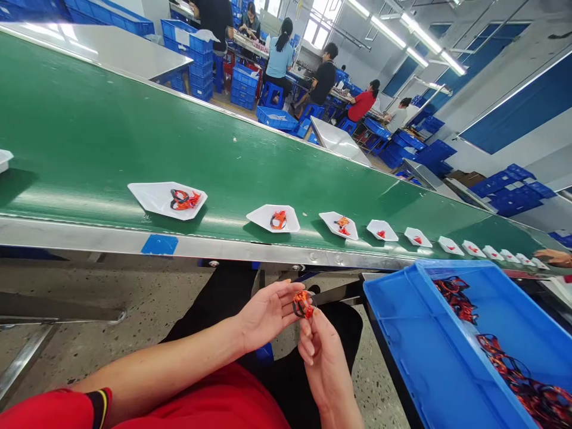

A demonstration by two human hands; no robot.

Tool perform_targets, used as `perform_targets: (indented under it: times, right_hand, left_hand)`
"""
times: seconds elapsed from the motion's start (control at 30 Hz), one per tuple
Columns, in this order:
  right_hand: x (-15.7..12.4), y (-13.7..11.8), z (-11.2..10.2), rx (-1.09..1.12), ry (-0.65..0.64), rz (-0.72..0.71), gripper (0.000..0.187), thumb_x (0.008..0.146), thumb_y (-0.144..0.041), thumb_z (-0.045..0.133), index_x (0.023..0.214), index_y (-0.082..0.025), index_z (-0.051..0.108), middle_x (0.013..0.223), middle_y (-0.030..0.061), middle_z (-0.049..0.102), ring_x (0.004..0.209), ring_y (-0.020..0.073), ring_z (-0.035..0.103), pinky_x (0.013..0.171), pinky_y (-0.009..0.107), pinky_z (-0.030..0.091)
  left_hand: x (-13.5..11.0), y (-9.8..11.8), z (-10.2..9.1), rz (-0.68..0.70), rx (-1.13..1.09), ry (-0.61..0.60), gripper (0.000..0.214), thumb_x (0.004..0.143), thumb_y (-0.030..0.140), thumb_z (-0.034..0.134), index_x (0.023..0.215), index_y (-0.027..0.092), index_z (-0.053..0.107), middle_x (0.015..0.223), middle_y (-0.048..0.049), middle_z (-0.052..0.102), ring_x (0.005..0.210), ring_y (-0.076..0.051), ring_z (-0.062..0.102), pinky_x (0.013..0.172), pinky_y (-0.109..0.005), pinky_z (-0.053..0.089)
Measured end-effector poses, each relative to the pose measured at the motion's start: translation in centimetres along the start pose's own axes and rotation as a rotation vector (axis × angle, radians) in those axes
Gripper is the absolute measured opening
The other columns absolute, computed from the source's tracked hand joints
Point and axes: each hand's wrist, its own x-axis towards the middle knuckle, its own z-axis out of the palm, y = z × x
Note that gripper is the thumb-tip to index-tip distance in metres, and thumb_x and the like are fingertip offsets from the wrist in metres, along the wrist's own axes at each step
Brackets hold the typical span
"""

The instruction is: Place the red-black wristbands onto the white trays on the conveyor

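Observation:
In the head view, a small coiled bundle of red-orange and black wire (302, 304) is held between my two hands above my lap. My left hand (268, 313) is palm up, its fingers around the far side of the bundle. With thumb and fingertips my right hand (325, 348) pinches the near end of it. Fingers cover part of the bundle, so its finer details are hidden. Beyond my hands, a white tray (286, 218) on the green conveyor belt (223, 161) carries a similar red-and-black piece.
More white trays, such as this larger one (152, 199), line the belt. At my right stands a blue bin (402, 310) with many wire bundles (513, 369). The belt's metal rail (102, 235) runs before my knees. Another person's hand (553, 257) is at far right. Several people sit beyond.

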Motion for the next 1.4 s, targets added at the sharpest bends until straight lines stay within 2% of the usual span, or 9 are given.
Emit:
perform_targets:
  times: [0.23, 0.43, 0.6, 0.77, 0.87, 1.0, 1.17, 1.27, 1.4]
  right_hand:
    - [0.2, -0.5, -0.4, 0.429, -0.01, 0.185, 0.024, 0.07, -0.028, 0.075, 0.084, -0.014, 0.061, 0.055, -0.0103, 0.046, 0.036, -0.0035, 0.033, 0.03, 0.005, 0.026]
    - [0.6, -0.4, -0.7, 0.485, -0.076, 0.199, 0.023, 0.073, -0.024, 0.073, 0.09, -0.014, 0.06, 0.057, -0.0103, 0.05, 0.036, -0.0042, 0.039, 0.031, 0.002, 0.029]
    - [0.6, 0.0, -0.5, 0.489, -0.003, 0.206, 0.023, 0.071, -0.022, 0.073, 0.09, -0.013, 0.062, 0.061, -0.0069, 0.058, 0.036, -0.0041, 0.039, 0.031, 0.003, 0.03]
    - [0.7, -0.7, 0.0, 0.392, 0.057, 0.166, 0.022, 0.07, -0.026, 0.073, 0.088, -0.015, 0.064, 0.063, -0.006, 0.059, 0.037, -0.0031, 0.037, 0.031, 0.005, 0.029]
    - [2.1, -2.9, 0.6, 0.251, 0.065, 0.02, 0.02, 0.072, -0.031, 0.072, 0.082, -0.016, 0.064, 0.064, -0.0063, 0.057, 0.037, -0.0025, 0.033, 0.03, 0.006, 0.027]
    - [6.6, -7.9, 1.3, -0.017, 0.132, -0.272, 0.025, 0.07, -0.035, 0.072, 0.087, -0.019, 0.063, 0.069, -0.0064, 0.057, 0.04, -0.0014, 0.033, 0.032, 0.008, 0.027]
    - [12.2, -13.1, 1.7, -0.138, 0.221, -0.448, 0.041, 0.067, -0.035, 0.072, 0.103, -0.024, 0.059, 0.102, -0.0003, 0.062, 0.06, 0.0044, 0.056, 0.045, 0.012, 0.044]
    - [11.6, -12.3, 2.2, -0.202, 0.202, -0.445, 0.057, 0.063, -0.031, 0.074, 0.115, -0.026, 0.053, 0.117, 0.0032, 0.059, 0.073, 0.0109, 0.063, 0.053, 0.018, 0.05]
    - [5.8, -8.1, 2.6, -0.351, 0.023, -0.284, 0.053, 0.072, -0.032, 0.068, 0.121, -0.021, 0.05, 0.106, 0.0073, 0.064, 0.073, 0.0136, 0.063, 0.055, 0.022, 0.051]
  left_hand:
    - [0.0, -0.2, -0.2, -0.023, -0.008, -0.015, 0.023, 0.083, 0.026, 0.054, 0.096, 0.011, 0.066, 0.099, -0.0081, 0.069, 0.094, -0.017, 0.062, 0.09, -0.03, 0.044]
    - [0.4, -0.1, -0.6, -0.03, 0.003, 0.001, 0.025, 0.082, 0.027, 0.056, 0.099, 0.011, 0.065, 0.103, -0.0087, 0.068, 0.096, -0.017, 0.061, 0.091, -0.032, 0.044]
    - [0.7, -0.3, -1.0, -0.03, 0.006, 0.011, 0.024, 0.081, 0.026, 0.057, 0.099, 0.011, 0.065, 0.103, -0.0082, 0.068, 0.094, -0.016, 0.062, 0.088, -0.029, 0.046]
    - [1.2, -0.6, -1.6, -0.025, 0.012, 0.053, 0.026, 0.08, 0.026, 0.058, 0.099, 0.01, 0.064, 0.105, -0.0095, 0.068, 0.097, -0.018, 0.061, 0.089, -0.029, 0.046]
    - [1.3, -0.8, -1.9, -0.062, 0.034, 0.125, 0.029, 0.079, 0.028, 0.058, 0.1, 0.01, 0.064, 0.105, -0.0107, 0.067, 0.1, -0.02, 0.061, 0.087, -0.03, 0.048]
    - [1.2, -0.9, -1.8, -0.102, 0.075, 0.153, 0.032, 0.078, 0.03, 0.059, 0.101, 0.01, 0.064, 0.108, -0.0114, 0.066, 0.097, -0.019, 0.062, 0.083, -0.029, 0.049]
    - [1.1, -0.6, -1.7, -0.113, 0.107, 0.181, 0.032, 0.077, 0.032, 0.061, 0.101, 0.012, 0.064, 0.108, -0.0099, 0.066, 0.092, -0.017, 0.063, 0.078, -0.027, 0.05]
    - [1.3, -0.4, -1.8, -0.11, 0.114, 0.191, 0.032, 0.078, 0.032, 0.061, 0.103, 0.012, 0.064, 0.109, -0.0092, 0.066, 0.09, -0.016, 0.063, 0.076, -0.026, 0.05]
    - [1.7, -0.6, -2.0, -0.13, 0.12, 0.196, 0.029, 0.079, 0.031, 0.06, 0.101, 0.013, 0.064, 0.107, -0.0087, 0.067, 0.092, -0.017, 0.063, 0.077, -0.026, 0.049]
